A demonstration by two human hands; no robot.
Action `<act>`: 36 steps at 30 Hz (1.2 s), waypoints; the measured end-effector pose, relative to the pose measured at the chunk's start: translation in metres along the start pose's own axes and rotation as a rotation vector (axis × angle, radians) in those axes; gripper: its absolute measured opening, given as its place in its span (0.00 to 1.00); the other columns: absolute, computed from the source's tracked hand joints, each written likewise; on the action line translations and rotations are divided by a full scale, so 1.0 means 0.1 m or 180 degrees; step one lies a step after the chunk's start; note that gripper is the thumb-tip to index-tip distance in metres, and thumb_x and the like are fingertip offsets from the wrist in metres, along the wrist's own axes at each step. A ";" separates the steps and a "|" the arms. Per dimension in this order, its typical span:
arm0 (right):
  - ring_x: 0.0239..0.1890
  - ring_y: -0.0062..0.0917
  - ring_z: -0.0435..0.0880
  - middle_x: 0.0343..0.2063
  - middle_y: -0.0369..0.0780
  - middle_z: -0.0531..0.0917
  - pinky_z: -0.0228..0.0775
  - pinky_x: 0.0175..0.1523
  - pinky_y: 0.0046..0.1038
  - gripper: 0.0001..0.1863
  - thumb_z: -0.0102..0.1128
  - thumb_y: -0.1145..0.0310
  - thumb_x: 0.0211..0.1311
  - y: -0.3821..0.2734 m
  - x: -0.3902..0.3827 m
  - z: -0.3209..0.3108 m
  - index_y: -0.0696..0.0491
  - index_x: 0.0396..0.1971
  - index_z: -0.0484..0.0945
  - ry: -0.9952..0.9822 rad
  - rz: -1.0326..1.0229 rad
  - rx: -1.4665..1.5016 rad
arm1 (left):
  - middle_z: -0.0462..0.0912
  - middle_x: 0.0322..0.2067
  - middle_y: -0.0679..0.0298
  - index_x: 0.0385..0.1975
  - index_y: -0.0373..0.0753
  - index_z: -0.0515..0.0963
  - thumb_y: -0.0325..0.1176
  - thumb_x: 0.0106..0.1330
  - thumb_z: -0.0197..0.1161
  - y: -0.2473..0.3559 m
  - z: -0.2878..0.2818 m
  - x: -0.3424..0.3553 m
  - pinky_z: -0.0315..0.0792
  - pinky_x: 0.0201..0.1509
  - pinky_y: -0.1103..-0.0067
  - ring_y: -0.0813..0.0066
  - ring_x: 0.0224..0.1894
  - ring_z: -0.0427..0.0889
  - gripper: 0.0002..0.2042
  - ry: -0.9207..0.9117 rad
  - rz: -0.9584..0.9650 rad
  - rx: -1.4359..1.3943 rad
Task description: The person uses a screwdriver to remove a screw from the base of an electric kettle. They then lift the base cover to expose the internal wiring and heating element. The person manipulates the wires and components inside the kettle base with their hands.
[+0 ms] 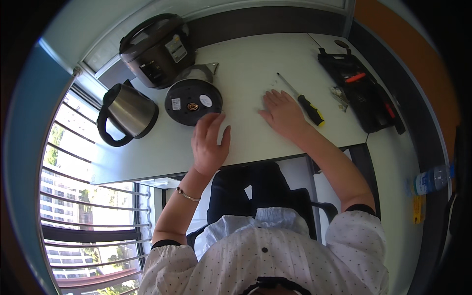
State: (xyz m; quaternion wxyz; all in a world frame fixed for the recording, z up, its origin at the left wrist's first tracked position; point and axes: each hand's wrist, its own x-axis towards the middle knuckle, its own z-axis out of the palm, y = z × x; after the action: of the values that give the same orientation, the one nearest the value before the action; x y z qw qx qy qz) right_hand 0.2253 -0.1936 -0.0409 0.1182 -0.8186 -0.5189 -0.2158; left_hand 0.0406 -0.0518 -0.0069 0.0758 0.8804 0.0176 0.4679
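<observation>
My left hand (209,146) is raised at the near edge of a round black kettle base (193,102), its fingers half bent and spread with nothing between them. Whether the fingertips touch the base I cannot tell. A brass-coloured ring sits at the base's centre, with two pale labels beside it. Behind it shows the kettle's silvery body and spout (210,67), so this kettle lies with its underside toward me. My right hand (284,112) rests palm down on the white table, fingers stretched out. Just right of it lies a black-and-yellow screwdriver (310,110), its shaft pointing away.
A steel kettle (129,111) with a black handle stands at the left, and a dark rice cooker (160,51) at the back left. On the right an open black tool case (355,88) holds red-handled tools, beside small metal parts (339,98). A plastic bottle (432,181) is far right.
</observation>
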 end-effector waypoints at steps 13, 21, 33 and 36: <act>0.60 0.40 0.63 0.54 0.51 0.69 0.54 0.63 0.36 0.27 0.46 0.55 0.63 -0.15 0.57 0.09 0.62 0.53 0.67 0.0576 0.0381 0.1546 | 0.36 0.62 0.35 0.65 0.39 0.39 0.53 0.31 0.77 -0.31 -0.03 0.38 0.49 0.63 0.55 0.39 0.66 0.37 0.63 0.0131 -0.2000 0.0789; 0.65 0.36 0.55 0.62 0.51 0.57 0.50 0.64 0.33 0.51 0.58 0.37 0.48 -0.33 1.56 0.55 0.58 0.62 0.51 0.0079 0.2439 0.5330 | 0.33 0.62 0.35 0.64 0.43 0.40 0.51 0.29 0.78 -0.37 0.08 0.45 0.50 0.60 0.48 0.37 0.66 0.35 0.62 0.0062 -0.2216 0.0580; 0.50 0.26 0.69 0.44 0.37 0.75 0.61 0.55 0.27 0.23 0.56 0.61 0.53 -0.61 1.76 0.73 0.52 0.50 0.70 0.0357 0.2243 0.6673 | 0.37 0.60 0.32 0.64 0.37 0.35 0.52 0.25 0.79 -0.59 0.03 0.29 0.51 0.63 0.57 0.35 0.63 0.44 0.68 0.0126 -0.1718 0.0339; 0.50 0.27 0.70 0.45 0.38 0.75 0.62 0.55 0.26 0.20 0.52 0.64 0.54 -0.62 1.67 0.55 0.53 0.48 0.72 0.0605 0.2257 0.6739 | 0.40 0.59 0.34 0.64 0.35 0.34 0.52 0.26 0.79 -0.60 0.04 0.28 0.54 0.63 0.60 0.37 0.61 0.48 0.68 0.0200 -0.1622 0.0178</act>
State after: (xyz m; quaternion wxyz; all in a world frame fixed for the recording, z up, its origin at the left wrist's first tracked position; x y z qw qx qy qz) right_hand 0.2438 -0.0106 -0.0114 0.8489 -0.3872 -0.1672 0.3186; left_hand 0.0626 0.0093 0.0049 0.1663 0.8343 0.2541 0.4602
